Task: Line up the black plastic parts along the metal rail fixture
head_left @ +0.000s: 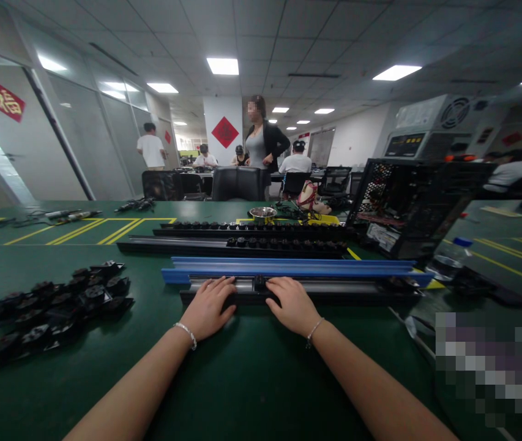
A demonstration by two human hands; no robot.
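Here I am, both hands at the centre of the frame, on the black rail (343,288) with the silver channel, which lies crosswise on the green table (242,386). My left hand (208,306) lies over its left part, fingers stretched across, thumb apart; whether it grips or merely rests, I cannot tell. And my right hand (294,304), fingers bent, sits just right of the small black piece (259,283) standing in the channel, mid-frame; fingertips right at it, though whether they pinch it I can't tell. Right behind, the blue rail (288,263)! Beyond that, two more dark rails, the nearer one (173,244) and the farther one (251,228), carrying rows of small black parts. Over at left, a heap of black parts (63,306); at right, an opened computer case (407,205) and a clear bottle (447,262). Upper centre, a person in a dark jacket (267,144) stands.
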